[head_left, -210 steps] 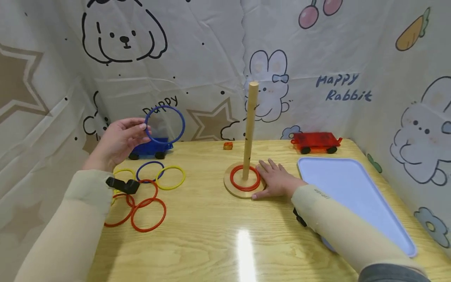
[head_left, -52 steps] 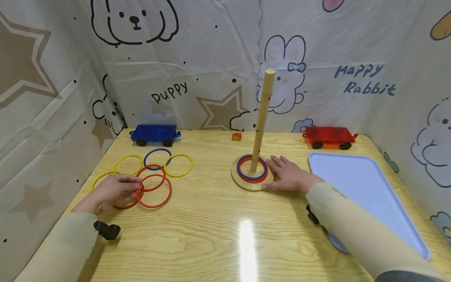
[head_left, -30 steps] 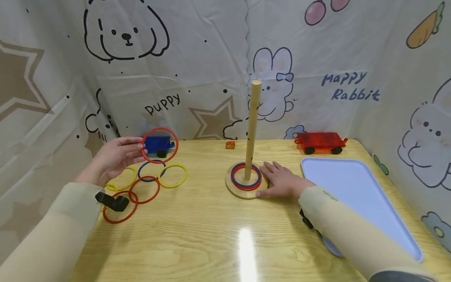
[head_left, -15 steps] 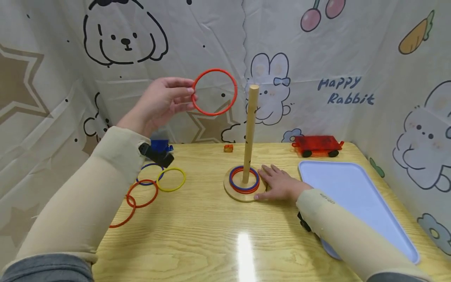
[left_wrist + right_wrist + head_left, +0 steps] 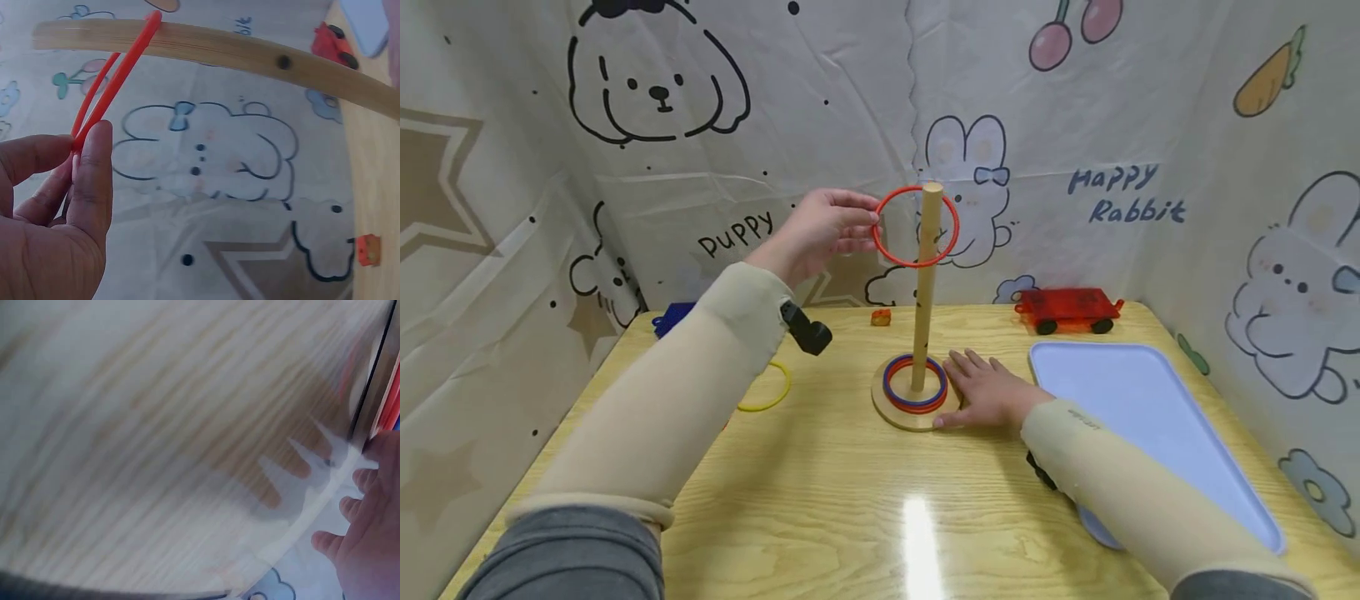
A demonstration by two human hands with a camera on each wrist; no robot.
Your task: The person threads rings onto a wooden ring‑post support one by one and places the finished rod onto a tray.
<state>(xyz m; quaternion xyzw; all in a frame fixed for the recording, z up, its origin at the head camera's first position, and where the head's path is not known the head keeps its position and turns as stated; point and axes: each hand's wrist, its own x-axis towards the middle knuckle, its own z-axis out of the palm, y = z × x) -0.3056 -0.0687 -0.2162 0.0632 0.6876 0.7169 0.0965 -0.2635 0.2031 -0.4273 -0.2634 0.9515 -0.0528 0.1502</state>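
My left hand pinches a red ring between thumb and fingers. The ring is round the upper part of an upright wooden peg; the left wrist view shows one side of the ring crossing in front of the peg and the other passing behind it. Lower down, a blue ring lies over red rings on the round wooden base. My right hand, fingers spread, rests at the base's right edge.
A yellow ring lies left of the base, with my left sleeve hiding things beyond. At the back stand a blue toy cart, a small orange object and a red toy cart. A lilac tray lies at right.
The blue ring went onto the peg base. My left hand then picked up a red ring from the left, raised it and brought it rightward round the peg. The right hand stayed at the base.
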